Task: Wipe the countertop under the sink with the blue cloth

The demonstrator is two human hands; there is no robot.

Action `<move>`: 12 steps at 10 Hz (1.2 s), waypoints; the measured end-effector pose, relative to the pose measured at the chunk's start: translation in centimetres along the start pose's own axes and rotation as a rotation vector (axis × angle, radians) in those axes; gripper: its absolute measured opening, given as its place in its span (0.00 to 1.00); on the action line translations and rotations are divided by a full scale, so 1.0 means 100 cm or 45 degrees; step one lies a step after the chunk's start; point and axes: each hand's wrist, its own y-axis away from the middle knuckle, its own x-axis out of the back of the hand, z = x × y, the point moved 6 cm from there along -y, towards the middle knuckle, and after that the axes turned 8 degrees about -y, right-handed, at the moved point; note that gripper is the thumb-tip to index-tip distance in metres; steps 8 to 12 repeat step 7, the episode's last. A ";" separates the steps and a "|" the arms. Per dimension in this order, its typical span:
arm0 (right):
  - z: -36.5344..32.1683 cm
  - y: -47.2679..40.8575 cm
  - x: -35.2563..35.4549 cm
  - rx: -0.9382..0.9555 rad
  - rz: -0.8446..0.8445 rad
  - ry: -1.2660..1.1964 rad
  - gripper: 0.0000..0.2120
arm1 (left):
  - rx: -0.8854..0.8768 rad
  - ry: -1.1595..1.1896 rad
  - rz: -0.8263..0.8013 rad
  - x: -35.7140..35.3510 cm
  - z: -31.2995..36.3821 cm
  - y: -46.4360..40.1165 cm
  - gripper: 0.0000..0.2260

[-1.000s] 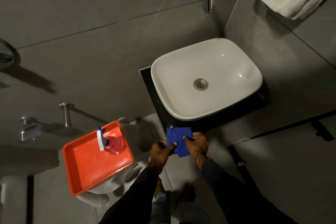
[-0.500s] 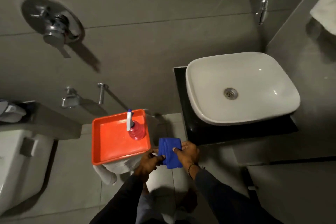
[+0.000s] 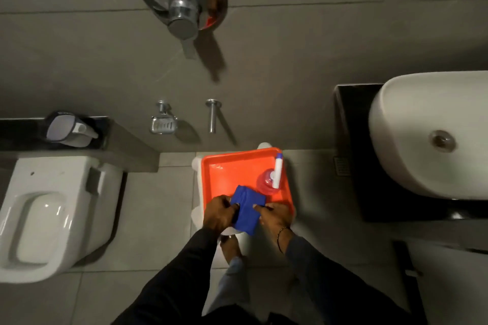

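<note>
Blue cloth (image 3: 247,210) folded, over orange tray's (image 3: 227,174) near edge.

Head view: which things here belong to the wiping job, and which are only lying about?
For the job:
- blue cloth, held by left hand and right hand
- black countertop under the sink

Only there:
- orange tray
- spray bottle
- toilet
- soap dish

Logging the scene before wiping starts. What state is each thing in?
Blue cloth: folded, held over the tray's near edge.
Left hand: gripping the cloth.
Right hand: gripping the cloth.
Spray bottle: upright in the orange tray.
Sink: empty, tap not in view.
Toilet: lid closed.
</note>
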 end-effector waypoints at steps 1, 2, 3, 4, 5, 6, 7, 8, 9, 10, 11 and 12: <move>0.004 -0.017 -0.050 -0.128 0.013 -0.175 0.09 | -0.222 -0.449 -0.015 0.033 0.011 -0.059 0.14; 0.011 -0.027 -0.078 -0.243 0.006 -0.344 0.03 | -0.347 -0.712 -0.048 0.034 0.022 -0.093 0.15; 0.030 -0.040 -0.105 -0.422 -0.050 -0.438 0.11 | -0.480 -1.031 -0.075 0.022 0.031 -0.119 0.16; 0.036 -0.042 -0.116 -0.502 -0.089 -0.485 0.09 | -0.517 -1.155 -0.097 0.019 0.026 -0.123 0.17; 0.033 -0.034 -0.110 -0.458 -0.045 -0.512 0.02 | -0.551 -1.258 -0.124 0.027 0.021 -0.116 0.22; 0.028 -0.025 -0.083 -0.326 0.024 -0.430 0.03 | -0.537 -1.310 -0.105 0.038 0.026 -0.104 0.25; 0.020 -0.015 -0.023 -0.098 0.193 -0.200 0.08 | -0.571 -1.343 -0.004 0.057 0.054 -0.081 0.25; 0.020 -0.015 -0.023 -0.098 0.193 -0.200 0.08 | -0.571 -1.343 -0.004 0.057 0.054 -0.081 0.25; 0.020 -0.015 -0.023 -0.098 0.193 -0.200 0.08 | -0.571 -1.343 -0.004 0.057 0.054 -0.081 0.25; 0.020 -0.015 -0.023 -0.098 0.193 -0.200 0.08 | -0.571 -1.343 -0.004 0.057 0.054 -0.081 0.25; 0.020 -0.015 -0.023 -0.098 0.193 -0.200 0.08 | -0.571 -1.343 -0.004 0.057 0.054 -0.081 0.25; 0.020 -0.015 -0.023 -0.098 0.193 -0.200 0.08 | -0.571 -1.343 -0.004 0.057 0.054 -0.081 0.25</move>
